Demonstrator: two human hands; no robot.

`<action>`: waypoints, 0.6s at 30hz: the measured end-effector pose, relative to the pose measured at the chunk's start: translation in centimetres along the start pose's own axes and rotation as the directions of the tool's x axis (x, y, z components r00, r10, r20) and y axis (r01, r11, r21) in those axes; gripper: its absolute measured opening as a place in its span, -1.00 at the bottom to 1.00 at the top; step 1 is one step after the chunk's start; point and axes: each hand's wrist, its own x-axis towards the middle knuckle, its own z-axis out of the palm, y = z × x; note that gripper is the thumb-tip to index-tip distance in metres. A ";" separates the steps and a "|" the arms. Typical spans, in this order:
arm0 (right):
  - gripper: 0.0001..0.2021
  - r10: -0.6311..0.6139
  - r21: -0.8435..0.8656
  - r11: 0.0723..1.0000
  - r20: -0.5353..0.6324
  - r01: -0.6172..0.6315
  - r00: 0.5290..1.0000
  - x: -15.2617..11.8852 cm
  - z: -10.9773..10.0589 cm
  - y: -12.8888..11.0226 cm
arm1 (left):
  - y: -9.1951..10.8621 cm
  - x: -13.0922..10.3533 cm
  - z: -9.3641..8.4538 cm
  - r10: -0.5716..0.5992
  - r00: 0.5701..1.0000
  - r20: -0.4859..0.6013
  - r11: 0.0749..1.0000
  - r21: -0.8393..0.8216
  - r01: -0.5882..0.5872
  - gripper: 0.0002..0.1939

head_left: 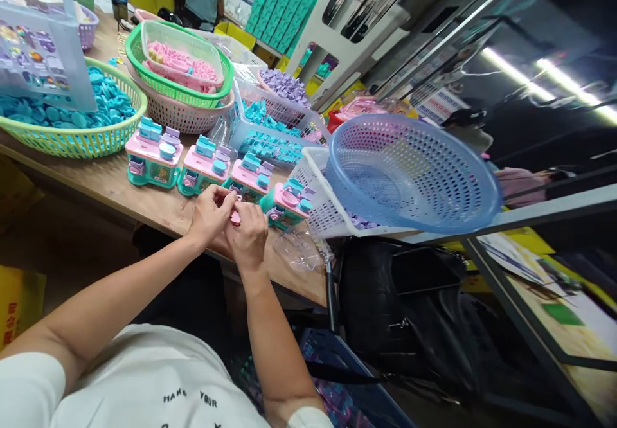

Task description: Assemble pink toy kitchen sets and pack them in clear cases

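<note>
My left hand (212, 213) and my right hand (248, 232) meet at the table's front edge. Both have their fingers closed on a small pink plastic piece (236, 217), mostly hidden by the fingertips. Just beyond them stands a row of pink-and-teal toy units with blue and purple parts on top: one at the left (154, 155), a second (205, 166), a third (249, 176) partly behind my hands, and a fourth (288, 203) beside my right hand. Crumpled clear plastic (301, 248) lies right of my right hand.
Behind the row are a yellow-green basket (72, 142) of teal pieces, a green basket (180, 94) with pink pieces and a clear bin (270, 145) of teal parts. A large blue basket (414, 171) tilts over a white crate (318, 196). A black bag (400, 312) hangs at right.
</note>
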 end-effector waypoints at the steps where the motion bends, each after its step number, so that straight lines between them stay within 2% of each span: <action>1: -0.71 0.004 -0.048 0.999 -0.020 -0.005 1.000 1.1 -0.2 0.6 | 0.4 0.2 0.2 -0.004 0.999 0.032 0.999 -0.047 0.005 -0.78; 4: -0.72 -0.001 -0.164 0.986 -0.051 -0.008 0.999 4.9 -0.7 2.5 | 1.1 0.5 0.5 0.054 0.994 0.100 0.996 -0.075 -0.047 -0.71; 8: -0.80 -0.022 -0.250 0.967 0.072 0.040 0.997 8.3 -0.4 4.8 | -0.2 0.1 0.0 0.198 0.965 0.170 0.965 0.141 -0.223 -0.82; 13: -0.76 -0.085 -0.244 0.962 0.157 0.122 0.984 8.6 0.4 5.9 | -3.3 -0.3 -0.9 0.373 0.889 0.266 0.779 0.430 -0.456 -0.87; 15: -0.75 -0.102 -0.256 0.955 0.187 0.148 0.977 8.6 0.1 5.8 | -3.8 -0.2 -1.1 0.368 0.871 0.326 0.704 0.515 -0.490 -0.84; 18: -0.75 -0.140 -0.284 0.932 0.295 0.226 0.945 9.0 -0.7 5.6 | -4.0 -0.1 -1.2 0.331 0.844 0.422 0.616 0.581 -0.532 -0.78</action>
